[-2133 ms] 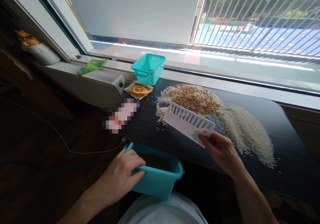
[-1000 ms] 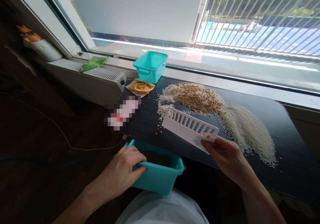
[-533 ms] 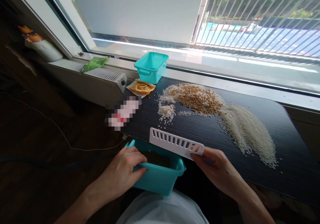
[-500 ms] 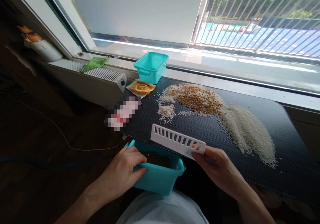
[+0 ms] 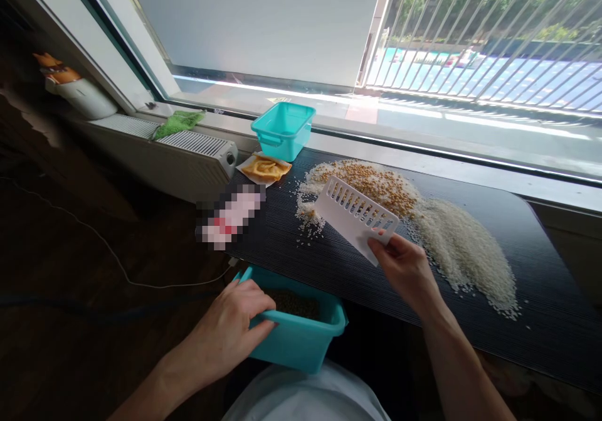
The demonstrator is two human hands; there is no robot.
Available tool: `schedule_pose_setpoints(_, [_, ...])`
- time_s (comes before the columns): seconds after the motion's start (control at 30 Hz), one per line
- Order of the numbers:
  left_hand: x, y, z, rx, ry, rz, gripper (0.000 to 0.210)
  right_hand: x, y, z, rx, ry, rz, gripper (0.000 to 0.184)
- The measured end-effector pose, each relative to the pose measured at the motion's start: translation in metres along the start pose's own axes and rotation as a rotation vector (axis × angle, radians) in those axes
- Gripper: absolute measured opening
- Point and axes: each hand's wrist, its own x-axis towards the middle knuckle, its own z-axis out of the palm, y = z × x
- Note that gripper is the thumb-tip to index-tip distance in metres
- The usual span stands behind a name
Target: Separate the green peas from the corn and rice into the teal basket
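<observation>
My left hand (image 5: 237, 317) is closed over the near left rim of a turquoise plastic bin (image 5: 301, 339), held below the table's front edge. Dark small grains (image 5: 292, 303) lie in the bottom of that bin. Between thumb and fingers, my right hand (image 5: 407, 267) grips a white slotted plastic divider (image 5: 345, 223) by its right end. The divider is tilted over the table, in front of a heap of yellow-brown beans (image 5: 371, 182) mixed with white rice, and hides part of it. To the right spreads a long pile of white rice (image 5: 470, 251).
A second turquoise bin (image 5: 285, 129) stands at the table's back left by the window. Before it lies a yellow cloth (image 5: 266, 168) on white paper. A radiator (image 5: 197, 157) carrying a green cloth (image 5: 180, 123) borders the black table (image 5: 282, 236). A white cable (image 5: 160, 285) crosses the floor.
My right hand has lifted the divider away from the near bin and carried it forward over the table, toward the bean heap. My left hand stays on the bin's rim.
</observation>
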Motion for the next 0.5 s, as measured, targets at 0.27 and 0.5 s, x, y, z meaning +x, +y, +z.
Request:
schedule_pose_setpoints(0.27, [0.0001, -0.0019, 0.0004, -0.003, 0.003, 0.012, 0.016, -0.0009, 0.0, 0.0002, 0.06, -0.079, 0.014, 0.031])
schedule_pose_setpoints(0.5, [0.0002, -0.0016, -0.0006, -0.001, 0.009, 0.021, 0.016, -0.0011, -0.0068, 0.0006, 0.085, -0.135, 0.014, 0.028])
